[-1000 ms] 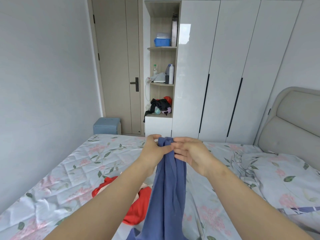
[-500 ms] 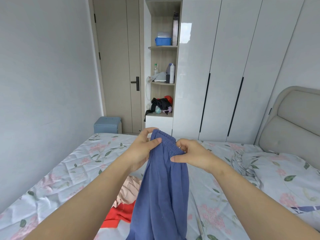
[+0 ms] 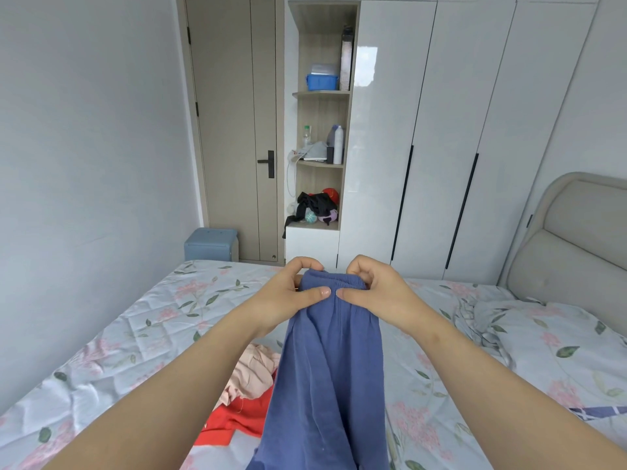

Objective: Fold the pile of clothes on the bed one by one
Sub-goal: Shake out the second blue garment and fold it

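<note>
Hands now side by side on waistband, thumbs nearly touching; earlier right hand gripped lower. Head view: left hand (image 3: 288,293) and right hand (image 3: 376,293) pinch one blue garment (image 3: 330,368), hanging above bed (image 3: 135,327). Two garments below: pink garment (image 3: 252,374), red garment (image 3: 237,422).

Blue trousers (image 3: 330,368), red garment (image 3: 234,425), pale pink garment (image 3: 254,371), floral pink-and-green bedsheet (image 3: 135,334).
</note>
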Tool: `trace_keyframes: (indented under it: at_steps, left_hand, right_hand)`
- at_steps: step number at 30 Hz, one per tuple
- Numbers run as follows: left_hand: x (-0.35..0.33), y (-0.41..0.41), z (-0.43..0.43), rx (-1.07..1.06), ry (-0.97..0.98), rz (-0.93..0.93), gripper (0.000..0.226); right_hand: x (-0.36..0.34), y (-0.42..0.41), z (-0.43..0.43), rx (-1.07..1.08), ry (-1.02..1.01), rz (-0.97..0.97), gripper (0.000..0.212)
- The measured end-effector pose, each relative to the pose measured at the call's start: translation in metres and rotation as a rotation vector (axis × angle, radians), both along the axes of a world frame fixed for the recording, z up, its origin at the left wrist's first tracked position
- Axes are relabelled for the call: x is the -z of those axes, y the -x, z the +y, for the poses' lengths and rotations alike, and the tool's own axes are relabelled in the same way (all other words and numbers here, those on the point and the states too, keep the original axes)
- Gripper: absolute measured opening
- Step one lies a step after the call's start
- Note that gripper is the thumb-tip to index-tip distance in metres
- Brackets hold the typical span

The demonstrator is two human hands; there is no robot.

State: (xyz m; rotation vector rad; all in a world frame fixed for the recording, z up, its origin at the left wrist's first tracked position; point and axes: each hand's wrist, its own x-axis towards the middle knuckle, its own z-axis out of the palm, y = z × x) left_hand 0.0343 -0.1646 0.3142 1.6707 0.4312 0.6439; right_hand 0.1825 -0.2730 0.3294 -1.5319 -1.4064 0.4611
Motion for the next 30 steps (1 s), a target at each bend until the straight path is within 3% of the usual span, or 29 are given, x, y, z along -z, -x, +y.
trace_keyframes:
  at_steps: [4, 11, 14, 16, 19, 21, 23, 27, 30]
  left_hand:
    - [0.001, 0.000, 0.005, -0.086, -0.014, 0.002, 0.003]
    - [-0.001, 0.003, 0.014, -0.184, -0.011, -0.052, 0.011]
    - [-0.003, 0.003, 0.017, -0.230, -0.026, -0.032, 0.011]
    - [-0.007, 0.005, 0.020, -0.280, -0.112, 0.029, 0.014]
    - [-0.015, 0.007, 0.026, -0.404, -0.475, 0.261, 0.021]
    - [-0.023, 0.007, 0.026, -0.500, -0.596, 0.328, 0.024]
    - [-0.033, 0.005, 0.026, -0.513, -0.524, 0.293, 0.024]
    - [-0.057, 0.003, 0.026, -0.351, -0.022, 0.211, 0.020]
    - [-0.085, 0.001, 0.020, -0.229, 0.265, 0.130, 0.024]
  right_hand:
    - [0.000, -0.001, -0.002, 0.030, 0.015, -0.081, 0.024]
    - [0.011, -0.018, -0.003, 0.119, 0.336, -0.498, 0.022]
    - [0.010, -0.021, -0.005, 0.164, 0.239, -0.296, 0.016]
    - [0.006, -0.024, -0.007, 0.140, 0.204, -0.125, 0.025]
    - [-0.002, -0.022, -0.008, 0.156, 0.120, 0.077, 0.023]
    - [-0.010, -0.021, -0.007, 0.230, 0.052, 0.214, 0.023]
    - [-0.017, -0.025, -0.004, 0.316, 0.031, 0.237, 0.013]
    - [-0.036, -0.031, -0.008, 0.373, 0.118, 0.105, 0.028]
    - [-0.064, -0.029, -0.015, 0.334, 0.069, 0.303, 0.025]
